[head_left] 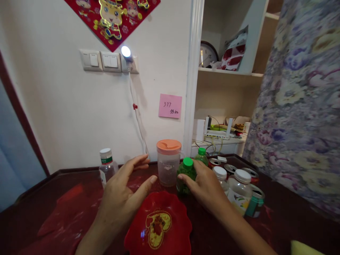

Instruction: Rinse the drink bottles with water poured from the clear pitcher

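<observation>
My right hand (203, 184) is wrapped round a green bottle (183, 177) with a bright green cap, its thumb across the front. Over the table to the left, my left hand (124, 187) is held with fingers and thumb apart and nothing between them. Below and between both hands lies a red scalloped plate (183, 226) with a gold peanut design. Just behind the held bottle stands a clear plastic pitcher (167, 166) with an orange lid. A clear bottle with a white cap (105, 163) stands behind my left hand, partly hidden by it.
To the right stand a second green bottle (202, 156), white-capped jars (240, 189) and several opened cans (256, 202). A white cable (136, 117) runs down the wall behind the pitcher. A floral curtain (294, 99) hangs at the right.
</observation>
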`<state>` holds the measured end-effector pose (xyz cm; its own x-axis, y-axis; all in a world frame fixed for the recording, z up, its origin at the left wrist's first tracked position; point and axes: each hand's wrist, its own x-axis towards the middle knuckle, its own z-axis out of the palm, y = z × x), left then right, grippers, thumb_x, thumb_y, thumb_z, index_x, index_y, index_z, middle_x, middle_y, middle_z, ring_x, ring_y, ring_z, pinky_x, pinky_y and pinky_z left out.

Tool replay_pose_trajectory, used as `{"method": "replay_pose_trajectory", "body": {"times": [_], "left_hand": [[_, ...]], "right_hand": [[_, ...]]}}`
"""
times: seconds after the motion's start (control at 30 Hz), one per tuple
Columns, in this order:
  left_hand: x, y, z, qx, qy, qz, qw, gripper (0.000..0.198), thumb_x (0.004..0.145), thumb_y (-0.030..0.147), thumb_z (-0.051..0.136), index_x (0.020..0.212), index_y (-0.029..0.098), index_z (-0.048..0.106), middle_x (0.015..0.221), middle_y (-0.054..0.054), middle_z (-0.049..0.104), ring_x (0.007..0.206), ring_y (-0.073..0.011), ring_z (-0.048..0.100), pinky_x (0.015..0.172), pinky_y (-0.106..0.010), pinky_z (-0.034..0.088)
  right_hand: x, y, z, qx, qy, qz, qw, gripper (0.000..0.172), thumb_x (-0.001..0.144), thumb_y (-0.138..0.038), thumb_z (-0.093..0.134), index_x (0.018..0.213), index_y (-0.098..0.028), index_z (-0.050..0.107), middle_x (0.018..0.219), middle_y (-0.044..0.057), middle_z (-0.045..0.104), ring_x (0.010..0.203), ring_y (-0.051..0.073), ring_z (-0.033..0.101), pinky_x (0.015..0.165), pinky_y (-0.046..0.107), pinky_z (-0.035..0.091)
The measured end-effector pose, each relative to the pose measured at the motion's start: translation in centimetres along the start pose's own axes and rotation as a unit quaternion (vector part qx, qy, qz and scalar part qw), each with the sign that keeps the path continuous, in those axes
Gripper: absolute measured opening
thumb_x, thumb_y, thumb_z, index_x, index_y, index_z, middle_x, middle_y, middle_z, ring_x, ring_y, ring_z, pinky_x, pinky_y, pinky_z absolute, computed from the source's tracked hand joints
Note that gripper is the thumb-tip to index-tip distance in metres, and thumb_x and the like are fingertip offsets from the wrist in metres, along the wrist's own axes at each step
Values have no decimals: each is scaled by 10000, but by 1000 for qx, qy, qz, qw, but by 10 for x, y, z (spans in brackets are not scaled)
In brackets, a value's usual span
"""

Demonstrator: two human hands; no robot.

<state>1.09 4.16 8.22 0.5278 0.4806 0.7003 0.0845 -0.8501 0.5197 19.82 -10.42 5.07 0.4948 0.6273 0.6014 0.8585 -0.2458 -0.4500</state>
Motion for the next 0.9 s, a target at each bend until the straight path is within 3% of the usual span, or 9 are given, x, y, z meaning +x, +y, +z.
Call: {"method": "replay_pose_trajectory", "body": {"times": [0.17, 0.37, 0.57, 0.77, 0.9], "left_hand": [[-1, -7, 5, -7, -31, 21, 999, 403, 881, 465, 639, 1221, 249, 639, 1146, -60, 741, 1031, -237, 710, 920, -410, 581], [5, -2, -3, 9, -12, 9, 1000, 373, 844, 469, 659, 1143, 247, 681, 1093, -57, 768, 989, -255, 727, 882, -413, 599], [12, -7, -20, 5, 47, -34, 998, 371, 802, 526, 682, 1071, 271, 702, 1055, -36, 773, 978, -270, 721, 903, -427, 580], [21, -22, -48, -19, 116, -109, 987, 432, 757, 561, 724, 1082, 277, 697, 1090, -42, 750, 987, -292, 710, 935, -488, 540], [26, -33, -67, -55, 180, -137, 973, 452, 744, 549, 747, 1075, 245, 696, 1078, -49, 744, 1012, -276, 698, 908, -433, 563]], "right_hand": [[0, 3, 8, -25, -19, 14, 999, 217, 910, -155, 770, 1054, -131, 609, 987, 62, 624, 904, 249, 626, 737, 300, 443], [1, 10, 23, -75, -10, 46, 996, 360, 939, -259, 766, 1203, -109, 572, 1078, 108, 650, 964, 288, 654, 749, 315, 479], [-1, 16, 35, -130, 16, 52, 990, 685, 974, -283, 715, 1494, -63, 327, 1360, 191, 538, 1179, 321, 588, 884, 364, 517], [-4, 24, 42, -151, 21, 24, 988, 644, 994, -283, 647, 1500, -61, 317, 1406, 194, 507, 1219, 317, 562, 910, 388, 535], [-7, 29, 46, -155, 34, 0, 987, 594, 1001, -297, 572, 1479, -34, 340, 1362, 206, 538, 1185, 327, 579, 903, 410, 545]]}}
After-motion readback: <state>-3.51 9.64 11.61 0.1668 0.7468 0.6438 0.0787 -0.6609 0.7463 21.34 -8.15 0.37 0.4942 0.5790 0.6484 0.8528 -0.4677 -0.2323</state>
